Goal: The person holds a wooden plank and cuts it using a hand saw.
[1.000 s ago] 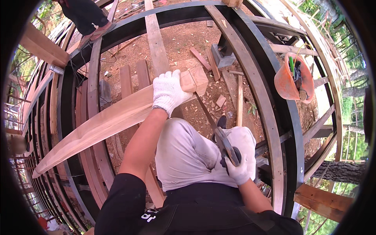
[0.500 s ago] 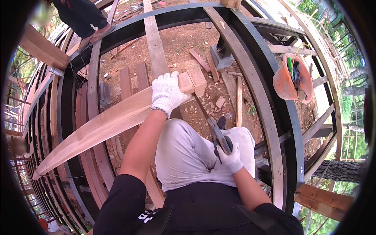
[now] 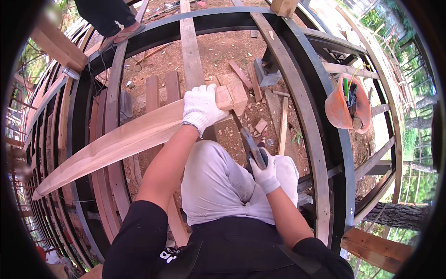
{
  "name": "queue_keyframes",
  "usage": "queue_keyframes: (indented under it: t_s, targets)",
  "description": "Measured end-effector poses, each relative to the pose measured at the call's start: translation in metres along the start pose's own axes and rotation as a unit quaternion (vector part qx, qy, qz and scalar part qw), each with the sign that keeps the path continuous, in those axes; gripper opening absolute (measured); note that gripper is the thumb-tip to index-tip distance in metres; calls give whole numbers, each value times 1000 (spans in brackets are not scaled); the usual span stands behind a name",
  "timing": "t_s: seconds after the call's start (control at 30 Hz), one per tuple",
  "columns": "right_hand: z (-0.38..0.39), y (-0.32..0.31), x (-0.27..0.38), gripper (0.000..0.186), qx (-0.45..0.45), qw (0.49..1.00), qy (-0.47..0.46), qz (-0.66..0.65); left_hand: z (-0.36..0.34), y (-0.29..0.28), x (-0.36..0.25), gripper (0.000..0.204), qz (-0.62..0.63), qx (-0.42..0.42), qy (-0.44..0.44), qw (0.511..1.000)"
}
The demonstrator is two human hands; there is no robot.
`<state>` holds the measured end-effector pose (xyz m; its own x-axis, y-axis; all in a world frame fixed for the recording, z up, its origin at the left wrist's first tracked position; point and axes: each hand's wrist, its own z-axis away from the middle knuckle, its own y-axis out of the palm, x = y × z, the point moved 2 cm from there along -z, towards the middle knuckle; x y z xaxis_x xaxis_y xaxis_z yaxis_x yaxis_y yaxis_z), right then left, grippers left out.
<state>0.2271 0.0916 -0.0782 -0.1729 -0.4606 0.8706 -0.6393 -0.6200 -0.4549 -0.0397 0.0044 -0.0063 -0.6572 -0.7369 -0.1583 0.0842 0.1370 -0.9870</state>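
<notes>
Toward the timber (image 3: 125, 135), the saw (image 3: 249, 141) and right hand (image 3: 266, 173) have been advanced since the earlier frame.
Pale, smooth, the timber is laid slantwise, tapered leftward, squared at its right end, where the thin blade (image 3: 238, 122) is set. It is clasped from above by the knit-gloved left hand (image 3: 201, 106), presumably for steadiness; the dark handle (image 3: 261, 159) is wrapped by the right fingers.
</notes>
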Motion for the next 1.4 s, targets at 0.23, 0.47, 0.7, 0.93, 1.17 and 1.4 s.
queue_keyframes:
  t_s: [0.23, 0.47, 0.7, 0.93, 1.17, 1.4]
  targets:
    - [59, -61, 41, 16, 117, 988, 101, -18, 6, 2, 6, 88, -13, -63, -4, 998]
    - [-41, 34, -12, 23, 28, 998, 39, -36, -3, 2, -11, 87, 5, -42, 16, 999]
    - [90, -84, 37, 13, 131, 983, 110, -64, 4, 5, -1, 90, -20, -93, 17, 995]
    - [-46, 43, -28, 27, 61, 996, 22, -63, 2, 12, -7, 87, -17, -72, 15, 997]
    - [66, -40, 4, 20, 82, 983, 154, -53, -3, 0, 2, 88, -14, -48, 16, 999]
    - [4, 12, -23, 18, -51, 994, -92, 38, -1, 4, -1, 84, -18, -20, -4, 1000]
